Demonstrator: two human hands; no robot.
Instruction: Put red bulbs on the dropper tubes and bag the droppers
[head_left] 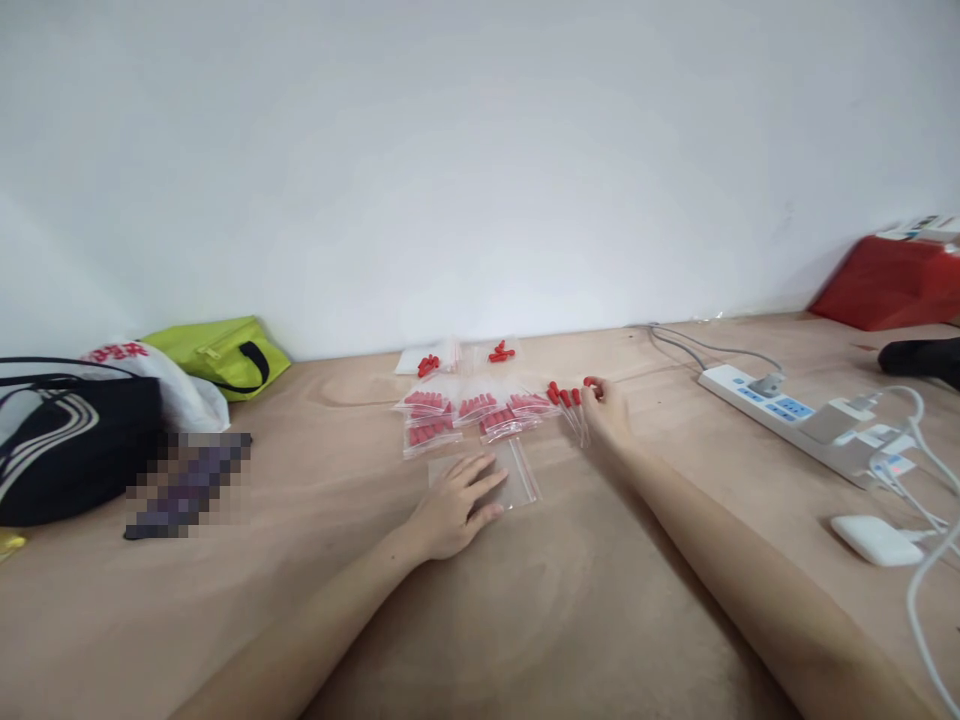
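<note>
My left hand (457, 505) lies flat, fingers stretched out, on a clear zip-lock bag (519, 478) on the wooden table. To the right and farther back, my right hand (609, 412) has its fingertips closed around a small rounded red piece (590, 382). Beside those fingertips are more small red pieces (565, 396) in a row, over what looks like clear plastic. Behind my left hand, several zip-lock bags (432, 432) with red pieces inside overlap in a cluster. Two loose heaps of red pieces, a left heap (428, 366) and a right heap (501, 352), rest on bags near the wall.
At left stand a black bag (82, 450), a white plastic bag (196, 400) and a lime-green bag (217, 350). A power strip (795, 415) with cables and a white charger (874, 540) lie at right. A red bag (885, 285) stands against the wall (480, 170).
</note>
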